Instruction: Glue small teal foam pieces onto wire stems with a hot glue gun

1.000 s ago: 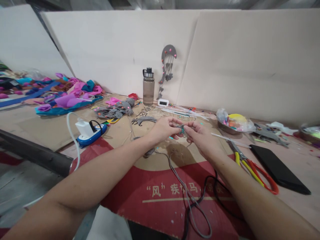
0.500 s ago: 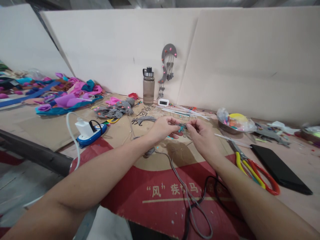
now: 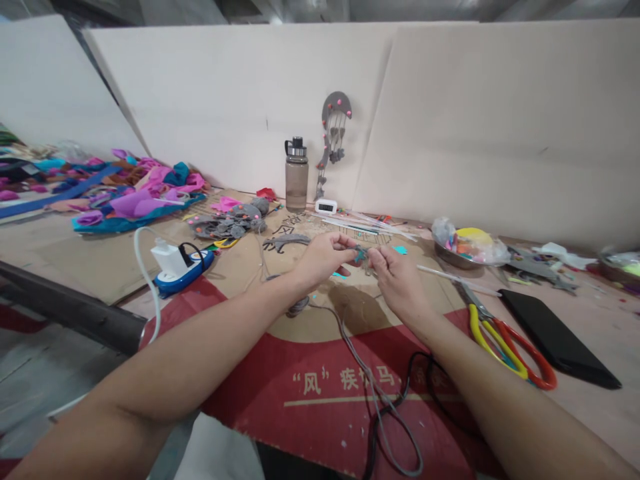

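Observation:
My left hand (image 3: 327,259), fingers closed, pinches a small grey and teal piece (image 3: 361,254), too small to make out fully. Close against it from the right, my right hand (image 3: 397,273) is closed too, its thumb and index finger pressed together at the piece's edge. Whether it grips the piece or a thin strand there is hidden. Under the hands is a cardboard sheet (image 3: 295,327) printed in red. A ball of grey cord (image 3: 299,305) lies below my left wrist, and its loose cord (image 3: 356,352) trails toward me. A teal scrap (image 3: 401,250) lies beyond my right hand.
Scissors (image 3: 500,337) and a black phone (image 3: 560,339) lie at right. Behind them stands a metal bowl (image 3: 463,259) of coloured bits. A bottle (image 3: 297,177), small clock (image 3: 327,207) and grey felt hanging (image 3: 337,110) are at the back. A blue power strip (image 3: 184,275) sits left.
My right hand has shifted slightly and its fingers are drawn in more tightly. The teal scrap beyond it now shows. My left hand stays nearly in place.

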`<state>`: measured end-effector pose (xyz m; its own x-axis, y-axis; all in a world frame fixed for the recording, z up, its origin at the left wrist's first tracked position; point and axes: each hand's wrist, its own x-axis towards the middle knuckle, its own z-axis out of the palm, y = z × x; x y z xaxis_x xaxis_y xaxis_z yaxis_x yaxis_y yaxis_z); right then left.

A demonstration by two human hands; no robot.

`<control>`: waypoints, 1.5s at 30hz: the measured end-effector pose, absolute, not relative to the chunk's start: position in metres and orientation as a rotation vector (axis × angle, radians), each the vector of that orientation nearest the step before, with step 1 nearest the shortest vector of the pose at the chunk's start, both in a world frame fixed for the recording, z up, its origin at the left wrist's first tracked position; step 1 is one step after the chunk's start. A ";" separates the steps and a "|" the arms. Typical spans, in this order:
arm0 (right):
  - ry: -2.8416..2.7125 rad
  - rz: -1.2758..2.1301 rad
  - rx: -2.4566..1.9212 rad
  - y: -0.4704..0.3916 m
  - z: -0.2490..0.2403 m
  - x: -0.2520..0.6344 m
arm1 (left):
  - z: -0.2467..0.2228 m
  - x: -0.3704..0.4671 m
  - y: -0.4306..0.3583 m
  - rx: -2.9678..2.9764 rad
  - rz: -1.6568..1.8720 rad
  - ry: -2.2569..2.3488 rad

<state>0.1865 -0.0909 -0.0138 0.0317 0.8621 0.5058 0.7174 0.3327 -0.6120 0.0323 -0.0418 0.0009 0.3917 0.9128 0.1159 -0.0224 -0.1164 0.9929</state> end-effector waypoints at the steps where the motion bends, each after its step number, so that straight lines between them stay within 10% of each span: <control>1: -1.721 0.227 -1.428 -0.091 -0.013 0.186 | 0.001 0.032 -0.041 1.482 1.001 0.864; 45: -1.670 0.104 -1.471 -0.099 -0.001 0.182 | -0.005 0.034 -0.038 1.299 0.917 0.651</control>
<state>0.1824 -0.0992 -0.0013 0.0916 0.8339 0.5442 0.7601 0.2945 -0.5792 0.0345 -0.0378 -0.0045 0.5085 0.8565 0.0884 -0.1996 0.0174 0.9797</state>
